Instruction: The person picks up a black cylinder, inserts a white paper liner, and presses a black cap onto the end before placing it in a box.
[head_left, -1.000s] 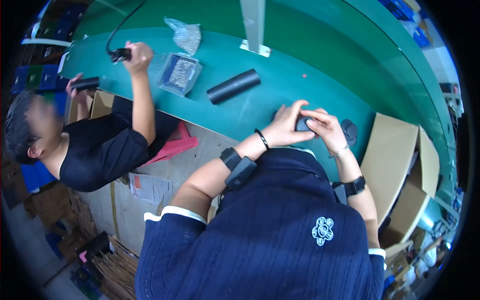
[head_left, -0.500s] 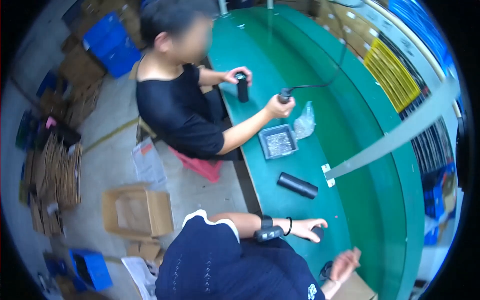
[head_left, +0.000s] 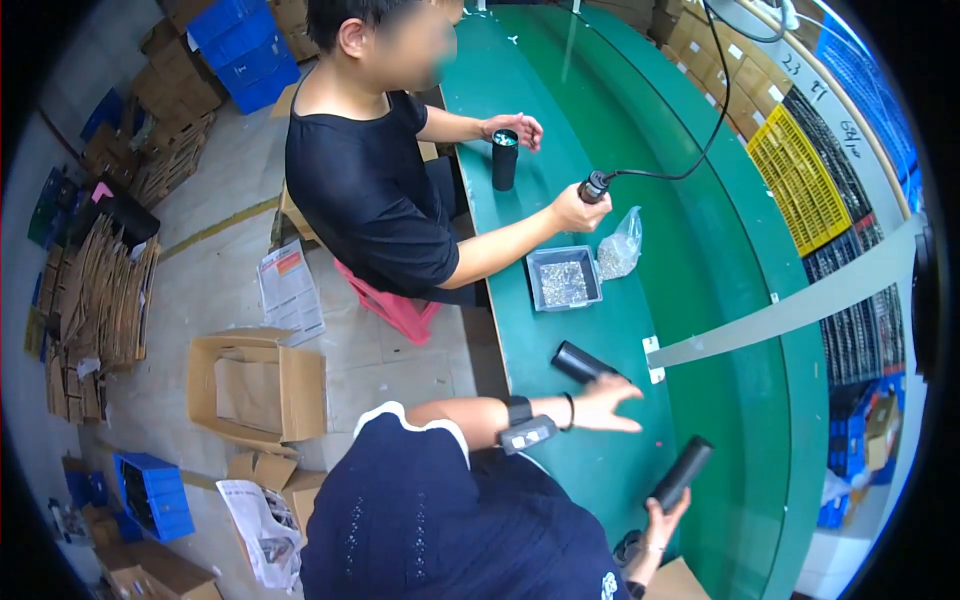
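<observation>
My left hand (head_left: 607, 403), fingers spread, reaches over the green bench beside a black cylindrical tube (head_left: 580, 362) lying on its side. The hand partly covers the tube's near end and holds nothing; whether it touches the tube I cannot tell. In my right hand (head_left: 663, 522) is another black tube (head_left: 684, 472), tilted, gripped by its lower end. Across from it, a co-worker's hand (head_left: 580, 208) grips a dark corded powered screwdriver (head_left: 594, 186). Their other hand (head_left: 515, 132) is by an upright black tube (head_left: 505, 165) with a greenish part showing in its top.
A grey tray (head_left: 536, 290) of small metal parts sits on the green bench (head_left: 540, 395), next to a clear bag (head_left: 622, 250) of similar pieces. A pale metal post (head_left: 780, 310) slants over the bench. An open cardboard box (head_left: 300, 395) stands on the floor at left.
My right hand, empty before, now holds a black tube. My left hand has left a dark round object and moved farther up the bench, toward the lying tube. The co-worker's hand has opened beside the upright tube.
</observation>
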